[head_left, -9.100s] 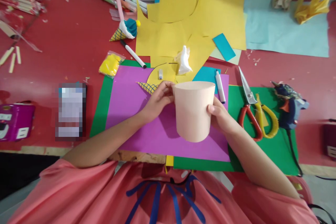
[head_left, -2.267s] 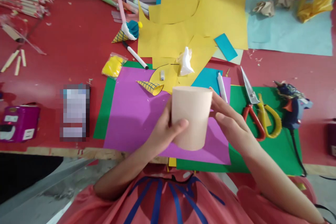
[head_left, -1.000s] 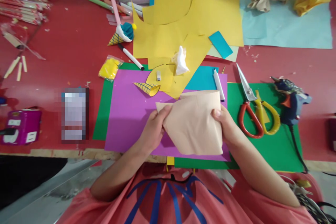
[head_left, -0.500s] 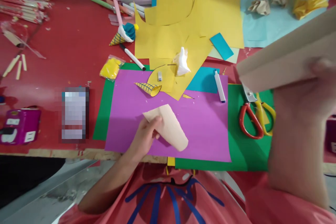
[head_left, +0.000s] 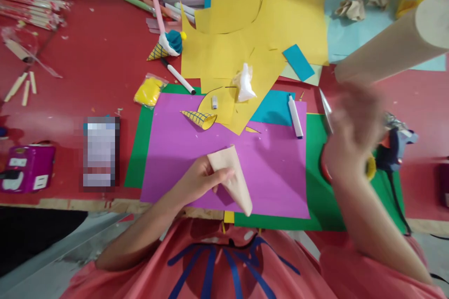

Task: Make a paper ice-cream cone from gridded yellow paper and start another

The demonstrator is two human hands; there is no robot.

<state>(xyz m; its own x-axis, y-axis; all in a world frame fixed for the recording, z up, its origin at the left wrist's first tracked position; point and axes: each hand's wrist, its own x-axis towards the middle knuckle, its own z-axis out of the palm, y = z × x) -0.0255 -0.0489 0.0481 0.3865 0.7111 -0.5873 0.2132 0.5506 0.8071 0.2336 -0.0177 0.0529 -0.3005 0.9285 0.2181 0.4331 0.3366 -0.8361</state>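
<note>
My left hand (head_left: 206,178) pinches a piece of beige paper (head_left: 235,180), bent over on itself, thumb on top, above the purple sheet (head_left: 277,168). My right hand (head_left: 354,135) is smeared by motion over the scissors, so its fingers are unclear. Part of a scissor blade (head_left: 325,105) and bits of the red and yellow handles show around it. Just beyond that hand, a thick beige paper roll (head_left: 386,49) lies slanted on the table. A yellow paper cone (head_left: 199,118) with a blue grid rests on the purple sheet.
A dark glue gun (head_left: 394,147) with a cord lies at the right on green paper. Yellow sheets (head_left: 291,14), a white marker (head_left: 295,117), a white plastic bundle (head_left: 244,83) and an ice-cream-cone craft (head_left: 168,43) lie farther back. A phone (head_left: 101,152) is at left.
My right hand has let go of the paper roll, now lying at the back right, and moved down and left over the scissors. The beige paper in my left hand has turned and bent more.
</note>
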